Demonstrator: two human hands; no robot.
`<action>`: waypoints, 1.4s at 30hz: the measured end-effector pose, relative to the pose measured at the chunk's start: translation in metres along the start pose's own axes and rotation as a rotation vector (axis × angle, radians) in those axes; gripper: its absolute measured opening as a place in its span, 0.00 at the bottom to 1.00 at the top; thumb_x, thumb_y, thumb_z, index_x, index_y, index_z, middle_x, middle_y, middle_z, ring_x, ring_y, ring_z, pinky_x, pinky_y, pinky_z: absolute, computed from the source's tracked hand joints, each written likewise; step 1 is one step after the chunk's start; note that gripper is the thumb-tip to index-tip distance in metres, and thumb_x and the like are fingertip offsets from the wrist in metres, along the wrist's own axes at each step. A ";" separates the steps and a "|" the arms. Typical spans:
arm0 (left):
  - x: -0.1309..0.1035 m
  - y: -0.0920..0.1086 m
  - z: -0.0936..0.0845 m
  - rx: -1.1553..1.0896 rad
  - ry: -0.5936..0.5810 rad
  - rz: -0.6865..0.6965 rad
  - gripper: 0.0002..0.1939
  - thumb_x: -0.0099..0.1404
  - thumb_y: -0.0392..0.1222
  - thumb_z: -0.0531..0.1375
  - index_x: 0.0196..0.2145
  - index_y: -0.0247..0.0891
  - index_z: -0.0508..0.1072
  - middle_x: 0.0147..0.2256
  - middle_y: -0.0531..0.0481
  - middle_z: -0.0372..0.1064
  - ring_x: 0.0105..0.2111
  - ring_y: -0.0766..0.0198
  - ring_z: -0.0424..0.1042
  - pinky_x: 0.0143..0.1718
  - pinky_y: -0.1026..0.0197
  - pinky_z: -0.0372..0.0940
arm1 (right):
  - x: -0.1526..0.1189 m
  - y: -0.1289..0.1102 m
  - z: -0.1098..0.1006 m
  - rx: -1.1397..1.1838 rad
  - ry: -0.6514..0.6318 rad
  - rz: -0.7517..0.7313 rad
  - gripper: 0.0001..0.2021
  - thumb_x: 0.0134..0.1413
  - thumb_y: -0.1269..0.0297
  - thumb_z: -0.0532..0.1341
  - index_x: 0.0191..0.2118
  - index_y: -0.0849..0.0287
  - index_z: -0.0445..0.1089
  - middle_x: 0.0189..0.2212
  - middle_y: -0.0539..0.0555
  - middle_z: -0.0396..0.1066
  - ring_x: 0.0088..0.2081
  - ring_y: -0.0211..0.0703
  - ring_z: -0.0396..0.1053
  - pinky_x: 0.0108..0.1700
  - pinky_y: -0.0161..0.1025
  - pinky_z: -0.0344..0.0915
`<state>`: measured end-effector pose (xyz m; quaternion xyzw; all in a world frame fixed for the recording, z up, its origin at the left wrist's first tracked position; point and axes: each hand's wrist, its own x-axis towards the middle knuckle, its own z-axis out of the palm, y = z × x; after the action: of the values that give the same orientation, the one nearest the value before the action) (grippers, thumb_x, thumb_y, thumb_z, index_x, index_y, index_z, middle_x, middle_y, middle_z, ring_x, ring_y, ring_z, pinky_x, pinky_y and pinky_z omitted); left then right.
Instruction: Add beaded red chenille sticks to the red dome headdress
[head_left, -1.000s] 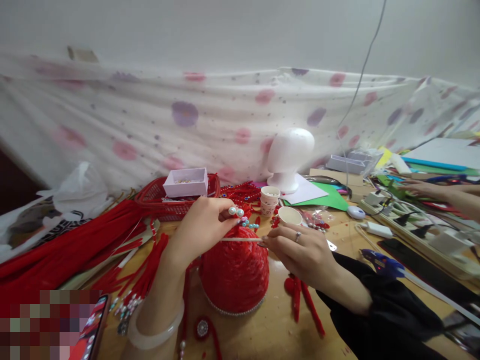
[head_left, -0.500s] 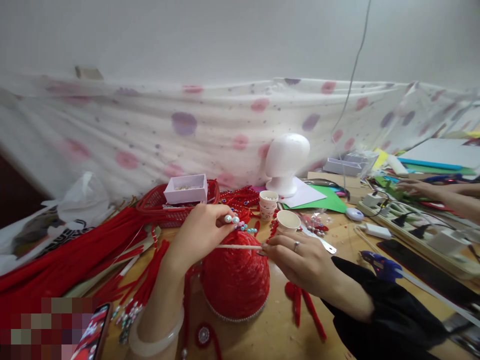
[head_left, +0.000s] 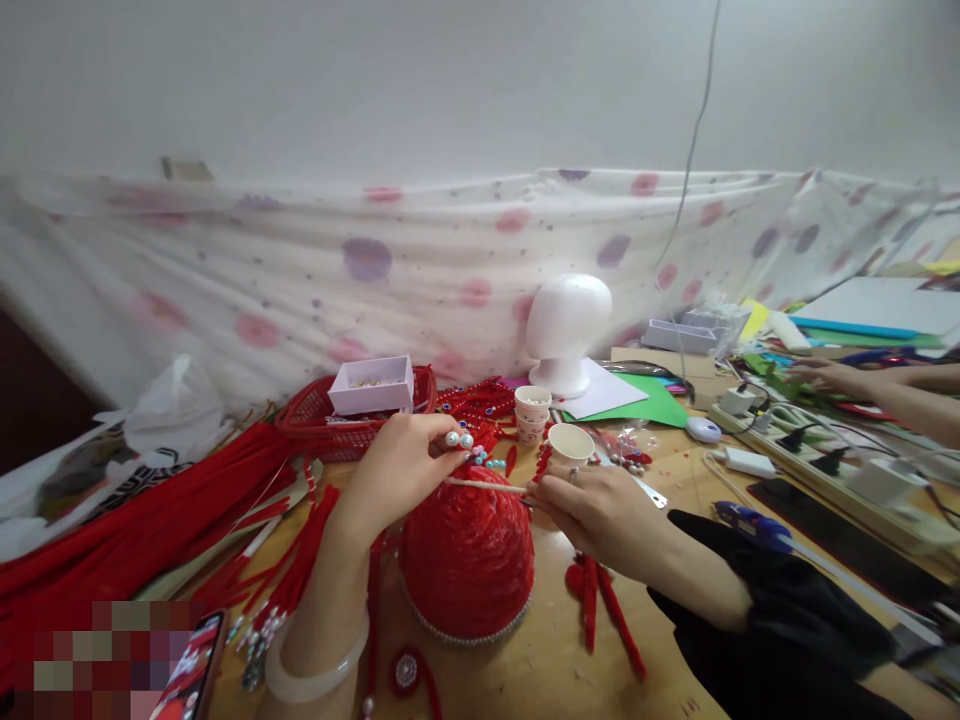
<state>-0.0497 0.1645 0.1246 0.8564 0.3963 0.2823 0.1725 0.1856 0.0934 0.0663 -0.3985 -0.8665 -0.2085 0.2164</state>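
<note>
Head view: a pale strip (head_left: 489, 485) runs crosswise over the red dome (head_left: 469, 565) on the desk (head_left: 577, 685), the right hand (head_left: 604, 510) gripping one end, the other beside the left hand (head_left: 397, 465), whose fingers close on pearly beads (head_left: 466, 441) at the crown, nearer than the right.

A glossy, ridged red dome (head_left: 469, 570) stands upright on the surface (head_left: 577, 685) toward six o'clock, its base edged with small pearly beads (head_left: 480, 640). A thin pale strip (head_left: 491, 486) lies nine-to-three across its top; larger white and blue beads (head_left: 466, 441) cluster near twelve.
</note>
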 end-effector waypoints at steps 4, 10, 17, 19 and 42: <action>-0.002 0.003 -0.001 -0.014 0.001 -0.016 0.04 0.61 0.36 0.62 0.30 0.38 0.78 0.31 0.51 0.78 0.32 0.61 0.75 0.35 0.61 0.61 | -0.002 -0.006 -0.008 -0.153 0.214 -0.128 0.17 0.70 0.74 0.47 0.36 0.61 0.72 0.30 0.53 0.75 0.30 0.39 0.70 0.33 0.37 0.62; -0.001 0.005 0.000 -0.031 -0.005 -0.023 0.04 0.62 0.35 0.62 0.31 0.38 0.78 0.32 0.51 0.79 0.34 0.60 0.75 0.36 0.61 0.62 | -0.005 -0.012 -0.010 -0.087 0.278 -0.074 0.15 0.70 0.73 0.49 0.37 0.60 0.72 0.31 0.52 0.76 0.31 0.38 0.70 0.34 0.36 0.64; -0.001 0.001 0.002 -0.036 0.003 -0.012 0.04 0.61 0.36 0.62 0.31 0.39 0.79 0.32 0.51 0.79 0.33 0.61 0.75 0.36 0.61 0.62 | -0.003 -0.011 0.000 0.035 0.043 -0.024 0.20 0.69 0.73 0.46 0.30 0.59 0.69 0.22 0.50 0.69 0.21 0.37 0.63 0.24 0.39 0.51; -0.001 0.002 0.003 -0.041 0.000 -0.008 0.04 0.62 0.36 0.62 0.31 0.39 0.79 0.33 0.51 0.79 0.33 0.61 0.75 0.36 0.61 0.62 | -0.003 -0.011 -0.003 0.011 0.047 -0.043 0.19 0.70 0.73 0.45 0.32 0.60 0.70 0.24 0.50 0.70 0.23 0.37 0.65 0.26 0.38 0.53; 0.002 -0.001 0.003 -0.052 -0.002 0.038 0.07 0.61 0.37 0.61 0.35 0.38 0.80 0.33 0.47 0.79 0.33 0.60 0.74 0.36 0.60 0.67 | -0.001 -0.016 -0.007 -0.056 0.225 -0.126 0.18 0.72 0.71 0.46 0.36 0.61 0.72 0.31 0.53 0.76 0.29 0.39 0.69 0.30 0.38 0.59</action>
<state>-0.0473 0.1669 0.1221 0.8594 0.3723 0.2949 0.1896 0.1750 0.0795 0.0690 -0.3231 -0.8540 -0.2891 0.2876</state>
